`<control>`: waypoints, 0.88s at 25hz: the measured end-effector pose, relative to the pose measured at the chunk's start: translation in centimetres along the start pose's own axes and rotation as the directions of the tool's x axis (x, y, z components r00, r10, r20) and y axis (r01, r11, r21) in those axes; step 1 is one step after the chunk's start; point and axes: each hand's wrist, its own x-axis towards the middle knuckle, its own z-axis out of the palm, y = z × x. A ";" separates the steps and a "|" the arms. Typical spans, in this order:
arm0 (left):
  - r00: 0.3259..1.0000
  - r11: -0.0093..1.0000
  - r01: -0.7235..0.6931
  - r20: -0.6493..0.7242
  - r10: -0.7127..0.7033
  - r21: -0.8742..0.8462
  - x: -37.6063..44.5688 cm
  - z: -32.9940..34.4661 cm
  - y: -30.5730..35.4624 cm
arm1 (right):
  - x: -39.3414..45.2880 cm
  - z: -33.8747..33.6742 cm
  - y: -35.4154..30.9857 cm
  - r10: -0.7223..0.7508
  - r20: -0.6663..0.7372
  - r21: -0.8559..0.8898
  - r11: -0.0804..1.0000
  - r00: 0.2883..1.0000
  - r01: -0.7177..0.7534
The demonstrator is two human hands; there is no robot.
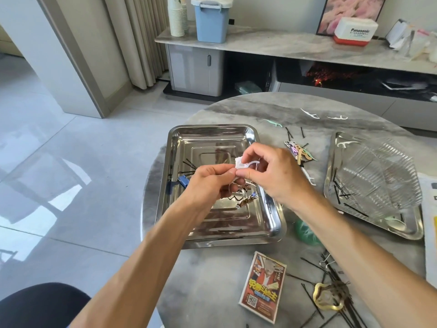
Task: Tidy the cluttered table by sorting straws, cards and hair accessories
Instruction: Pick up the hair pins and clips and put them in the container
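Note:
Both hands meet above the left steel tray (179, 147). My left hand (212, 183) and my right hand (267, 171) together pinch a small white plastic piece (243, 165), which looks like a floss pick with a crumpled bit of white. In that tray lie black bobby pins (189, 168), a blue clip (183, 181) and a printed acrylic piece (246, 201). A pack of cards (262, 286) lies on the marble table (212, 275) near me. More bobby pins (331, 280) and a gold hair clip (327, 298) lie at the right front.
A second steel tray (402, 229) at right holds a clear plastic lid (378, 176) and bobby pins. Floss picks (309, 114) and small colourful pieces (300, 151) lie scattered at the table's far side. A green item (305, 233) sits under my right forearm. White paper (429, 233) lies at the right edge.

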 end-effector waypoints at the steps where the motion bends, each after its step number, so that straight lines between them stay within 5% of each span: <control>1: 0.999 0.998 0.020 0.045 -0.017 -0.059 -0.1 0.3 0.1 | -0.6 -0.5 0.1 0.003 -0.069 -0.067 0.998 0.998 -0.007; 3: 0.988 0.990 0.053 0.153 -0.033 -0.133 -0.4 1.4 0.4 | -2.1 -2.0 0.1 0.069 -0.171 -0.105 0.991 0.983 -0.088; 7: 0.949 0.985 0.102 0.310 -0.054 -0.140 -1.2 5.1 0.5 | -5.2 -5.6 0.0 0.133 -0.040 0.335 0.935 0.990 -0.112; 10: 0.950 0.992 0.051 0.312 -0.014 -0.112 -2.0 8.3 -0.5 | -7.9 -7.8 0.9 0.180 -0.049 0.417 0.898 0.982 -0.144; 13: 0.967 0.971 -0.147 0.235 0.100 0.189 -2.2 10.4 -1.5 | -10.7 -9.6 2.7 0.326 -0.124 0.447 0.861 0.937 -0.241; 16: 0.914 0.571 -0.405 0.312 0.259 0.714 -1.7 11.5 -3.1 | -13.3 -11.5 4.8 0.447 -0.139 0.519 0.793 0.884 -0.319; 18: 0.882 0.316 -0.465 0.405 0.239 0.827 -1.3 12.7 -4.3 | -14.6 -12.2 5.8 0.486 -0.149 0.535 0.772 0.861 -0.343; 22: 0.816 0.324 -0.553 0.421 0.396 0.767 -0.4 14.4 -6.2 | -16.3 -12.6 6.7 0.497 -0.119 0.519 0.769 0.860 -0.373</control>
